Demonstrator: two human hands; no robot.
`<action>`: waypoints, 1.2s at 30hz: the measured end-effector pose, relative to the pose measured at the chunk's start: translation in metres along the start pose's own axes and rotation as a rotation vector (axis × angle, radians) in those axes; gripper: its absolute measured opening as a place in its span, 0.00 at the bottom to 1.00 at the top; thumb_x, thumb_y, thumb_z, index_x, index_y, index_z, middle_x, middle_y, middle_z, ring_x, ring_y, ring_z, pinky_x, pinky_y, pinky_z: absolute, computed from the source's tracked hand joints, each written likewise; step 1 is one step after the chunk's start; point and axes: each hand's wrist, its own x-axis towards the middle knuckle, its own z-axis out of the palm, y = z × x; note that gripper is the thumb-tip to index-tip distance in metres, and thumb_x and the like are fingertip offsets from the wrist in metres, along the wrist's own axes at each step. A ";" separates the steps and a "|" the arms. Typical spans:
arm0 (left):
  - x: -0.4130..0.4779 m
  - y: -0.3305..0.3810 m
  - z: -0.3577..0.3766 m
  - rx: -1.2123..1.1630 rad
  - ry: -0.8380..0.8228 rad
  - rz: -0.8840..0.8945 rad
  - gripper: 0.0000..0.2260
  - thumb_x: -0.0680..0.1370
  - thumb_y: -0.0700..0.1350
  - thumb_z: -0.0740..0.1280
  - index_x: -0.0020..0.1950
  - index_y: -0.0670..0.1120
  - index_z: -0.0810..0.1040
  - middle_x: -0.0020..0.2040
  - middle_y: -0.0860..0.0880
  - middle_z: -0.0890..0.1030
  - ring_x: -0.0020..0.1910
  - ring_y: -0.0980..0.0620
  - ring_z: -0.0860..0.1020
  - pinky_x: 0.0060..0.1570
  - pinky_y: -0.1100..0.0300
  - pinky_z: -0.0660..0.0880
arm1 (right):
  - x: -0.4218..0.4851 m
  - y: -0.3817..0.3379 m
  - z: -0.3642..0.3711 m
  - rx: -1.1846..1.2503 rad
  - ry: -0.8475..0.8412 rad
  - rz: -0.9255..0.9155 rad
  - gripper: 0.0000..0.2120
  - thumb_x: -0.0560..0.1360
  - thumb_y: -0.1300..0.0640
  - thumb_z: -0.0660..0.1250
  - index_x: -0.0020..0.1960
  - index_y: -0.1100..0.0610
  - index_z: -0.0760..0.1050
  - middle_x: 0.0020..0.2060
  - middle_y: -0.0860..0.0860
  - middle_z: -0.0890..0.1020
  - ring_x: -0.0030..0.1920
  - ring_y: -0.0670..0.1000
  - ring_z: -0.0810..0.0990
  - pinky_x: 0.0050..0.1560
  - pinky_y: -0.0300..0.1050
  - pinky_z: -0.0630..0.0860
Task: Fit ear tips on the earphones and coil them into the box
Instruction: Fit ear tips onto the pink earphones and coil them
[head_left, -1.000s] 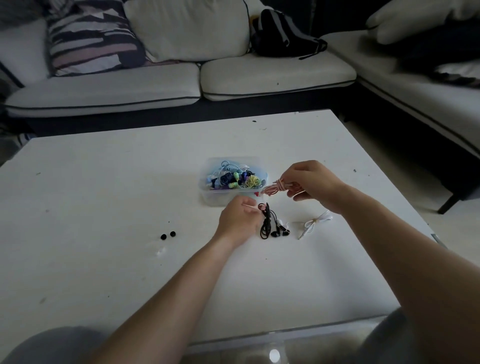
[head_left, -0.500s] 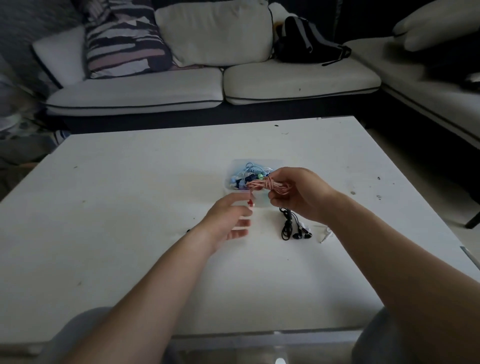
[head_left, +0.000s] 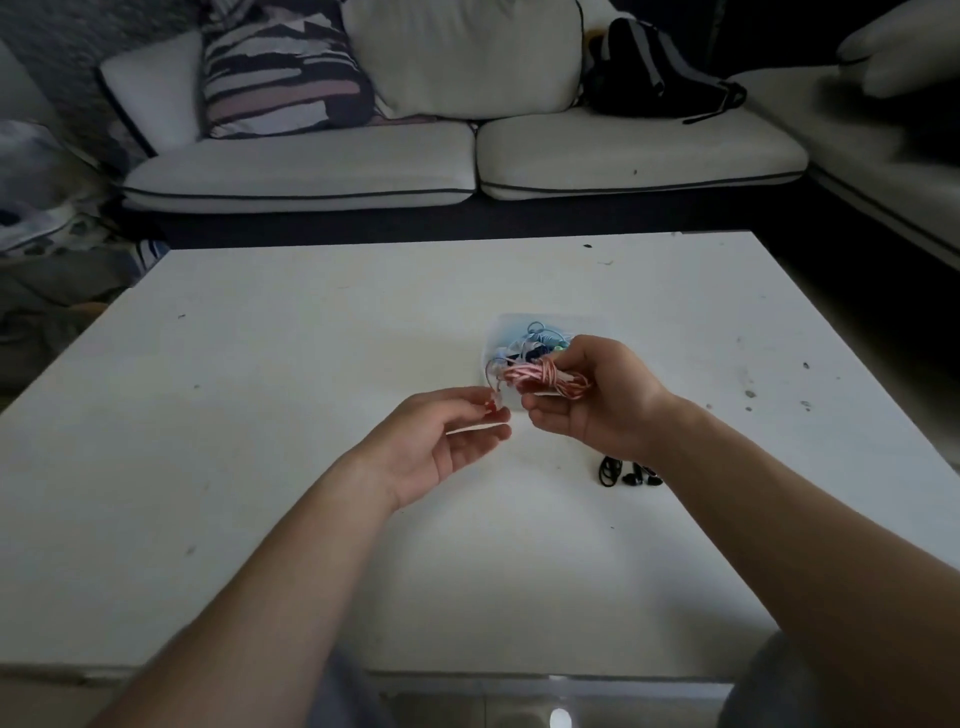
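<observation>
My right hand (head_left: 597, 400) grips a coiled pink earphone cable (head_left: 540, 375) just in front of the clear plastic box (head_left: 506, 325), which holds several coloured earphones. A loose end of the pink cable runs left to my left hand (head_left: 441, 441), whose thumb and fingertips pinch a small red earbud (head_left: 492, 406) palm-up. A coiled black pair of earphones (head_left: 626, 473) lies on the table under my right wrist, partly hidden by it.
The white table (head_left: 260, 415) stands in front of a white sofa (head_left: 467, 161) with a striped cushion (head_left: 280, 73) and a black bag (head_left: 654, 73). A second sofa section (head_left: 893, 156) runs along the right.
The view has swung left. My right hand moved the pink coil closer in front of the box. My left hand turned palm-up with the red earbud end. The white earphones are out of sight.
</observation>
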 end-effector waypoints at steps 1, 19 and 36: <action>0.000 0.003 -0.002 -0.017 0.008 0.002 0.13 0.78 0.32 0.62 0.62 0.35 0.79 0.55 0.38 0.83 0.50 0.42 0.84 0.52 0.57 0.81 | 0.002 0.001 -0.001 -0.020 0.014 0.007 0.12 0.77 0.62 0.56 0.50 0.65 0.77 0.40 0.59 0.83 0.36 0.55 0.83 0.42 0.48 0.80; 0.004 0.008 0.002 0.289 0.199 0.324 0.03 0.76 0.36 0.71 0.45 0.41 0.79 0.41 0.44 0.85 0.40 0.51 0.84 0.49 0.59 0.82 | 0.023 0.024 0.014 -0.620 0.182 -0.195 0.13 0.77 0.47 0.71 0.47 0.58 0.81 0.35 0.54 0.82 0.36 0.55 0.77 0.31 0.42 0.72; 0.000 0.021 -0.067 0.822 0.365 0.118 0.07 0.75 0.34 0.70 0.46 0.45 0.84 0.41 0.45 0.85 0.36 0.50 0.83 0.37 0.60 0.79 | 0.021 0.027 0.016 -0.489 0.123 -0.060 0.05 0.76 0.61 0.68 0.41 0.58 0.79 0.34 0.55 0.79 0.28 0.49 0.73 0.31 0.42 0.69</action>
